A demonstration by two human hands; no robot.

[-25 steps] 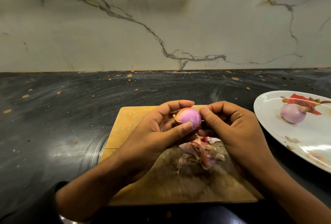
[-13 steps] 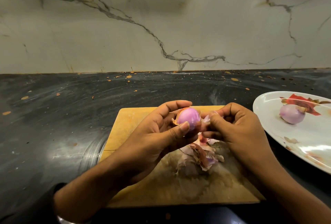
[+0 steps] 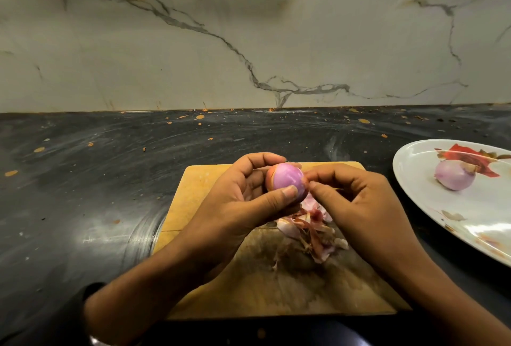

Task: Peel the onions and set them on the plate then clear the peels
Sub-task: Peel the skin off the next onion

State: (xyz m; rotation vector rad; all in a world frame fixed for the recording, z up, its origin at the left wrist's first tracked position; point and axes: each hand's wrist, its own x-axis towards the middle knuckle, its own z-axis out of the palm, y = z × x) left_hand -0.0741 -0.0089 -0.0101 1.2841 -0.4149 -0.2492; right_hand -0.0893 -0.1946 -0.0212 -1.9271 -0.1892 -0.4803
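Onion in left hand

The white oval floral plate runs off the right edge, and the right hand hides the pinkish papery peel heap's right side.

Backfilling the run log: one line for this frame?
step: peeling | left hand: holds onion | right hand: picks its skin | peels: on board | plate: one peeled onion

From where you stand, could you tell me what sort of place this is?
Most likely a home kitchen: a dark stone countertop against a marble backsplash, with a wooden cutting board for peeling.
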